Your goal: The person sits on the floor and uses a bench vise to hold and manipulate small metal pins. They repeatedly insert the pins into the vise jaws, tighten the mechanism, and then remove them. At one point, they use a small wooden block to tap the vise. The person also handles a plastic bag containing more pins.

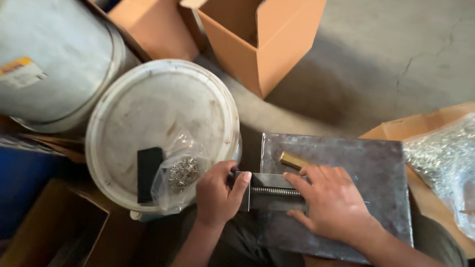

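My left hand closes on the end of a small vise atop a steel plate, my right hand pressing flat beside a brass bar; lidded bucket and bagged fasteners crowd left.

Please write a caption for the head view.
Two hands, left and right, work a small vise on a metal plate.

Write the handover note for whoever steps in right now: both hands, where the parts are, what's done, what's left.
Left hand: fingers closed around the end of the small vise.
Right hand: flat over the vise, fingertips by the brass piece.
The vise lies on the metal plate, its screw exposed.
Bag of small metal parts and a black block sit on the white bucket lid; a bigger bag lies right.
Done: nothing clamped visibly. Left: cannot tell.
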